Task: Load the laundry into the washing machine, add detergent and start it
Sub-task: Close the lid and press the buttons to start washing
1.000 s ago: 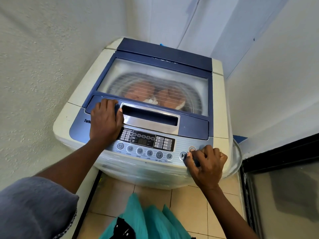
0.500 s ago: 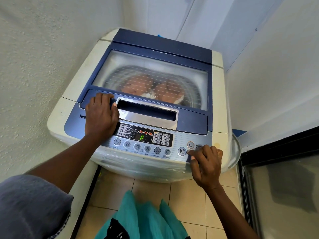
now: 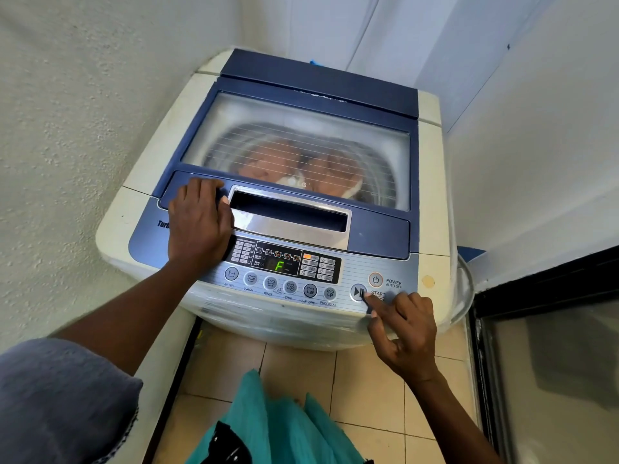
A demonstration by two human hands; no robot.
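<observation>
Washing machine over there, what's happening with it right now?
A person stands at a top-loading washing machine with its clear lid shut and pinkish laundry showing through it. Their left hand rests flat on the lid's front edge, beside the handle recess. Their right hand points its index fingertip at the edge of the start/pause button. The display is lit with a green F, so the machine is powered and seems about to be started.

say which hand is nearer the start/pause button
Right. The right hand has its index fingertip at the start/pause button; the left hand rests on the lid, well to its left.
</observation>
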